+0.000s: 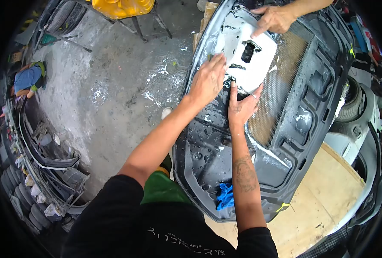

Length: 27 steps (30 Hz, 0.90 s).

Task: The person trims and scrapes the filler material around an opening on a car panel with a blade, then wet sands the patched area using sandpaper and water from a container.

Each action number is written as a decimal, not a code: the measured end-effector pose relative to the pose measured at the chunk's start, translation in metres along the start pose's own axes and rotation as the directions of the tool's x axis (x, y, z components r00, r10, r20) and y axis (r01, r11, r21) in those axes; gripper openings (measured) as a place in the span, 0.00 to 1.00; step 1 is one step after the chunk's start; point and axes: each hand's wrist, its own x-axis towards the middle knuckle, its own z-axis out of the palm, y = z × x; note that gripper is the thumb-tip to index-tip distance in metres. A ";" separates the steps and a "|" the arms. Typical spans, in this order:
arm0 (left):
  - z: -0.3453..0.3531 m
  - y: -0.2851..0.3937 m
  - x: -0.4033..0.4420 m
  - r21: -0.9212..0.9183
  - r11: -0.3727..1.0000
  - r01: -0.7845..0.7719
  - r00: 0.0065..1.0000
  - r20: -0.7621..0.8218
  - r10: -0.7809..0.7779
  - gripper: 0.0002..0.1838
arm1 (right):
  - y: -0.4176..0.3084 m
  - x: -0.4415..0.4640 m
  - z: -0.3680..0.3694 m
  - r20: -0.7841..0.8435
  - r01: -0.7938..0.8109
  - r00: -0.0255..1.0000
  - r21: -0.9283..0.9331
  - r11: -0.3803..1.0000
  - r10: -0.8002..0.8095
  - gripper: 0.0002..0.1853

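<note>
A white moulded panel with a dark slot lies on a large dark car body panel, near its far end. My left hand rests along the white panel's left side, fingers stretched out flat. At its near end my right hand grips it, thumb on the left and fingers round the right edge; some fingertips are hidden. Another person's hand reaches in from the top right, a finger touching the white panel. A mesh grille is set into the dark panel.
A crumpled blue cloth or glove lies on the dark panel's near end. Cardboard is below right, beside a whitish car part. A yellow stool stands far left, with another person and piled parts along the left.
</note>
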 end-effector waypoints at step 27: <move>0.015 0.011 0.019 -0.188 0.977 0.098 0.991 -0.074 -0.113 0.20 | -0.001 0.000 0.002 -0.074 0.112 0.991 -0.005 0.994 -0.112 0.58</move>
